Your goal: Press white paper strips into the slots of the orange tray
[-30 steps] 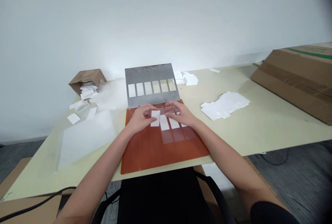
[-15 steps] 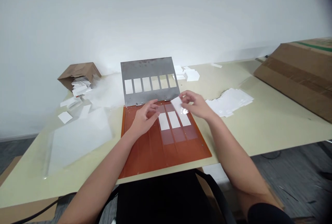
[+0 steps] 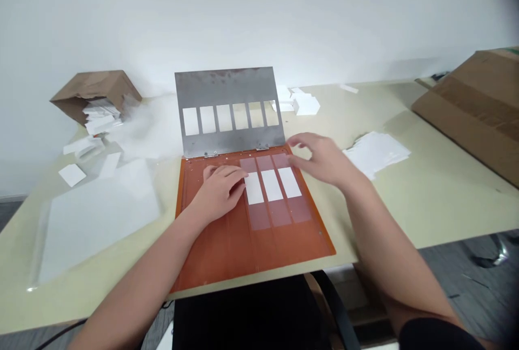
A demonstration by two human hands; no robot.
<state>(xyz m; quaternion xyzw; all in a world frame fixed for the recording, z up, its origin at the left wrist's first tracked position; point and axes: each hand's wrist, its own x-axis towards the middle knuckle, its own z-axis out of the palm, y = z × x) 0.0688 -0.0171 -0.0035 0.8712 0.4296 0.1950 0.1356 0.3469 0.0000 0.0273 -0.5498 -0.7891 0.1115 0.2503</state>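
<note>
An orange-brown board (image 3: 219, 247) lies on the table, hinged to a raised grey metal plate (image 3: 225, 87) with a row of rectangular openings. Three white cards (image 3: 272, 185) lie side by side on clear strips (image 3: 280, 213) on the board's right half. My left hand (image 3: 219, 190) rests low over the board, its fingertips by the upper left edge of the leftmost card; whether it grips anything cannot be made out. At the board's upper right corner is my right hand (image 3: 318, 156), thumb and fingers apart, holding nothing visible.
A fanned pile of white cards (image 3: 379, 151) lies right of the board. White blocks (image 3: 306, 104) stand behind it. On the left are an open brown box of scraps (image 3: 95, 85) and clear plastic sheeting (image 3: 101, 215). A large cardboard box (image 3: 478, 106) is at right.
The white card that was in my right hand has left it, and that hand has moved off to the right. My left hand has lowered toward the board. The view has shifted slightly.
</note>
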